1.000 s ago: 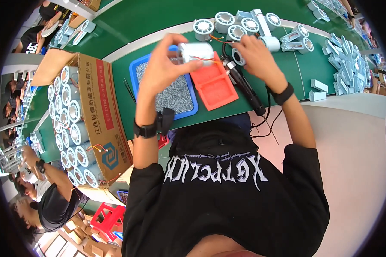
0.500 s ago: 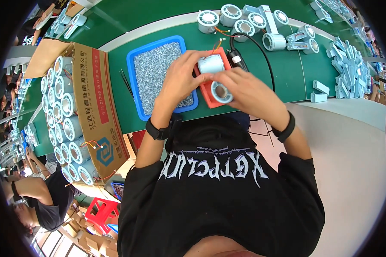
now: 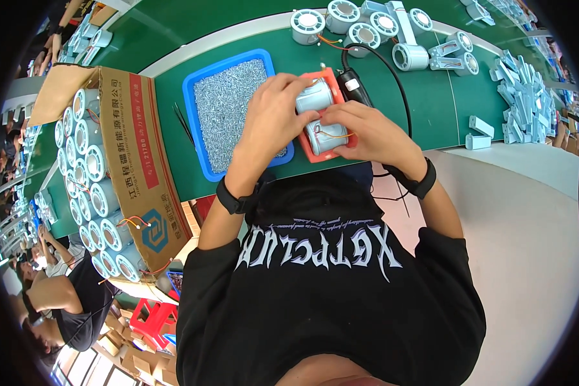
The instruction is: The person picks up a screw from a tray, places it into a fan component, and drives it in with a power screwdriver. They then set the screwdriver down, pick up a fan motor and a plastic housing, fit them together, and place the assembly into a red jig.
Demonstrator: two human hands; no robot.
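An orange-red holder (image 3: 314,157) lies on the table in front of me with two pale-blue cylindrical housings lying side by side in it. My left hand (image 3: 271,119) curls its fingers over the far housing (image 3: 314,98), the thumb reaching toward the gap between the two. The near housing (image 3: 327,139) is gripped by my right hand (image 3: 376,134), fingers along its far side and thumb at its near right. Thin coloured wires run across the near housing toward the right hand. Part of each housing is hidden under the fingers.
A blue tray (image 3: 204,151) of small silver screws lies left of the holder. Beyond the holder's right side is a black corded power tool (image 3: 354,87). A cardboard box (image 3: 135,141) of similar housings stands left; pale-blue brackets (image 3: 524,103) are heaped at far right.
The near housing has turned from showing its round end to lying on its side in the holder, its wires now visible. My right hand has moved with it; the left stays on the far housing.
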